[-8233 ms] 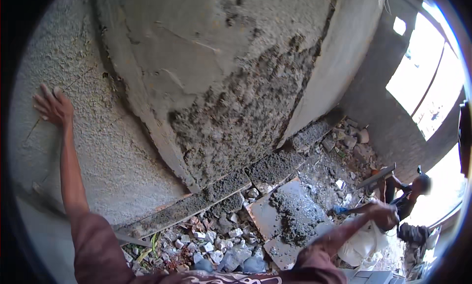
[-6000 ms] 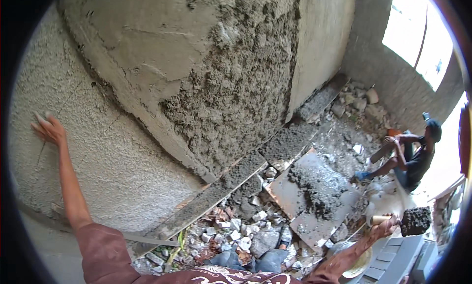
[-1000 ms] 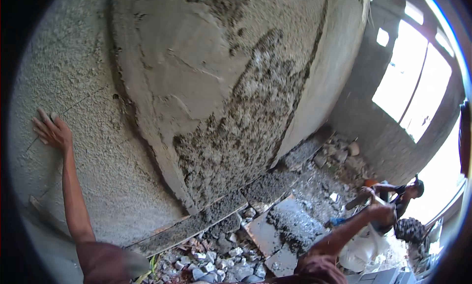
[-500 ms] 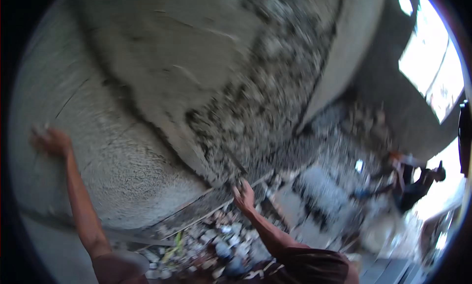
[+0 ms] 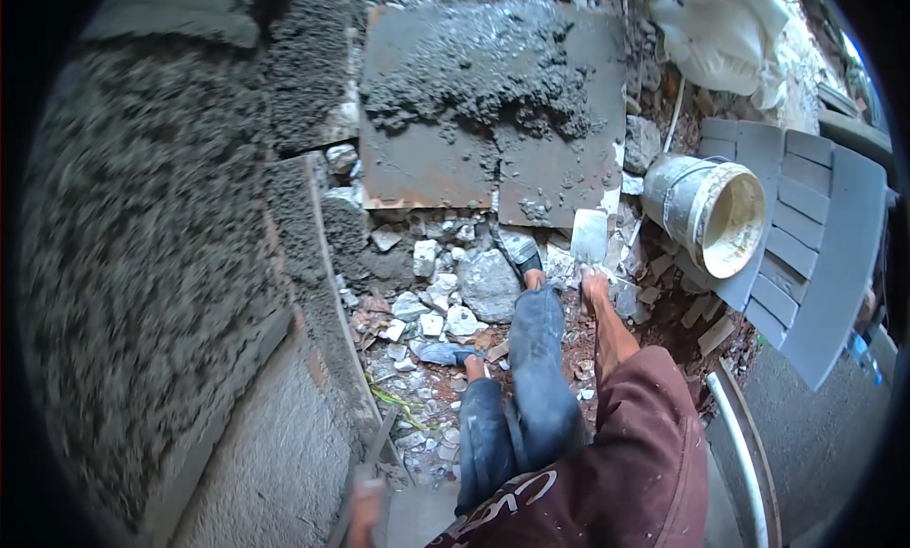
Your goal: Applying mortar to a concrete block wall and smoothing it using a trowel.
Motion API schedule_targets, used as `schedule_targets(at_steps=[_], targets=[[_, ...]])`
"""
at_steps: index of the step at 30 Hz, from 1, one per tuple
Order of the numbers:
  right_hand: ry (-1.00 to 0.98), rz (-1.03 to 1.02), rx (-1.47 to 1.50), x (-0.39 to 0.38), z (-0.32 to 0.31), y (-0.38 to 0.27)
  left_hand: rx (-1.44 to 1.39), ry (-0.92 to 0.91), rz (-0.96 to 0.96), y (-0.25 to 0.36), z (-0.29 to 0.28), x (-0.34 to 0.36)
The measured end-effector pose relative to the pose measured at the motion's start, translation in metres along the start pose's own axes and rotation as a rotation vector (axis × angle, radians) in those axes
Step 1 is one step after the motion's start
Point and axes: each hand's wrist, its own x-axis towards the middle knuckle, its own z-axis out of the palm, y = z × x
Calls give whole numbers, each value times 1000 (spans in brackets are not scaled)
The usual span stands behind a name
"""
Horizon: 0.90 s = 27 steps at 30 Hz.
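Fingers [image 5: 594,281] of right hand [image 5: 595,287] grip trowel [image 5: 589,235] below mortar board [image 5: 488,112].

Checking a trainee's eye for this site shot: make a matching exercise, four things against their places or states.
Things:
1. bucket
2. trowel
3. mortar
4. right hand

Places or states:
a. heaped on the flat board
b. lying tipped on its side, right of the board
c. on the rubble, reaching down from a maroon sleeve
d. blade at the board's lower right corner, just above the hand

Pairs: 1-b, 2-d, 3-a, 4-c
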Motion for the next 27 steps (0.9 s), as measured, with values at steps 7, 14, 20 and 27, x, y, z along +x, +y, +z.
schedule_targets(at_steps=[7, 14, 20, 27], targets=[[88, -496, 221, 272, -13, -171, -748, -221, -361, 201, 65, 238], [169, -489, 355, 201, -67, -200, -756, 307, -761, 148, 1, 212], [-152, -495, 654, 89, -136, -242, -666, 308, -814, 136, -19, 92], [-80, -631, 1145, -30, -188, -211, -171, 1202, -726, 58, -113, -9]])
